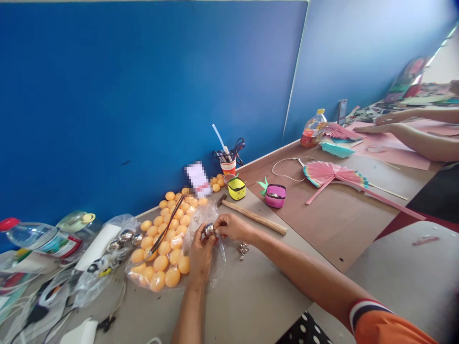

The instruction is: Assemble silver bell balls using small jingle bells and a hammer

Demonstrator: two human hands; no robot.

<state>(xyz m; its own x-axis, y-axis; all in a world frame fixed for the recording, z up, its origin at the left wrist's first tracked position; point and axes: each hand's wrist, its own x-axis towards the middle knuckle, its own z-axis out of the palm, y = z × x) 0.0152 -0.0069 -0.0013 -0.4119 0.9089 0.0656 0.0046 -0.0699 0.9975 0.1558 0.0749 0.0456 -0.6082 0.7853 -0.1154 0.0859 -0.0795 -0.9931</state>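
A shiny silver ball (209, 230) sits in the fingers of my left hand (201, 251), above the desk. My right hand (229, 227) is pinched against the ball's right side; whatever its fingertips hold is too small to make out. Just behind and left of my hands lies a clear plastic bag of orange balls (161, 263). A small cluster of shiny metal beads (243, 249) rests on the desk below my right wrist. Beyond that wrist lies a hammer with a wooden handle (256, 217).
A yellow box (236, 189) and a magenta box (275, 196) stand behind the hammer, near a cup of pens (228, 166). Left are more silver balls (126, 236) and a water bottle (43, 236). A pink paper fan (333, 173) lies right, near another person's arms (412, 136).
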